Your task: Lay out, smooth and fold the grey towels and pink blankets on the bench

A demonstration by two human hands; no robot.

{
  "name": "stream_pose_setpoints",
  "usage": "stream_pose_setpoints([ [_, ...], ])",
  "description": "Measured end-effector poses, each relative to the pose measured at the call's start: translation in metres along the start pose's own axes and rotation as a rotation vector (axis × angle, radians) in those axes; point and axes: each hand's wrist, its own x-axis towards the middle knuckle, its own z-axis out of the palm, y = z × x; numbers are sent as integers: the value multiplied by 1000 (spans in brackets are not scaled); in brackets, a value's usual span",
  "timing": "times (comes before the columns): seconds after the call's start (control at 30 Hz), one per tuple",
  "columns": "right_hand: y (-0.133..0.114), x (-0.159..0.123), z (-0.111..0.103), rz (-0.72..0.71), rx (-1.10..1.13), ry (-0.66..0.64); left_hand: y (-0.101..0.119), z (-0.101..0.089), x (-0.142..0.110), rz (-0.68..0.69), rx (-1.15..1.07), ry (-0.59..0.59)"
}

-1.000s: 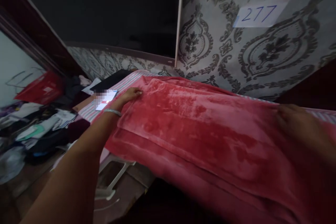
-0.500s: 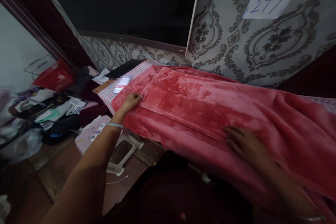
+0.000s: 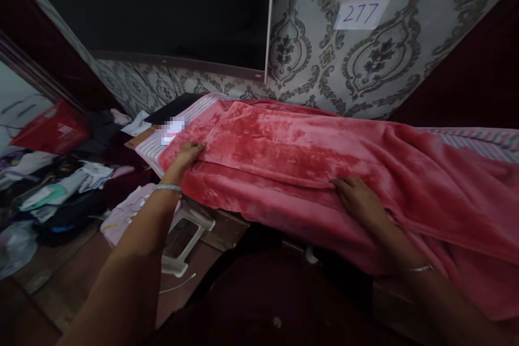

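A plush red-pink blanket (image 3: 284, 143) lies folded in layers along a long surface, its front part hanging over the near edge. My left hand (image 3: 188, 154) is closed on the left end of the folded layer, thumb and fingers pinching its edge. My right hand (image 3: 359, 197) grips the front edge of the same layer farther right, its fingertips curled at the fold. Between the two hands that edge runs fairly straight. Past my right hand the blanket is bunched in loose creases. A striped cloth (image 3: 150, 147) shows from under its left end.
A dark television (image 3: 162, 5) hangs behind the blanket, beside a paper marked 277 (image 3: 363, 12). Clothes (image 3: 60, 194) are heaped on the left near a red basket (image 3: 52, 127). A white stool (image 3: 188, 238) with pink fabric on it stands below the near edge.
The view has shifted right. My right hand has moved left along the folded edge and closed on it. My left hand stays at the blanket's left end.
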Motion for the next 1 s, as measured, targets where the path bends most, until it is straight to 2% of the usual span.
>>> stream_pose_setpoints([
  [0.1,-1,-2,-8,-17,-34,26,2,-4,-4,-24,-31,-17],
  [0.23,6,-21,-14,-52,15,128,-2,-10,-12,19,37,-34],
  [0.43,15,-42,-4,-63,83,104,-3,-8,-24,33,219,-57],
  [0.6,6,-43,-3,-1,114,179,2,-9,-27,3,201,-9],
  [0.7,1,-44,-6,-44,143,153,2,-11,-27,-12,195,16],
  [0.87,-7,-41,-10,-54,143,156,5,-9,-27,49,327,-28],
  [1.0,-22,-23,-11,-31,125,151,9,-5,-26,47,409,-13],
])
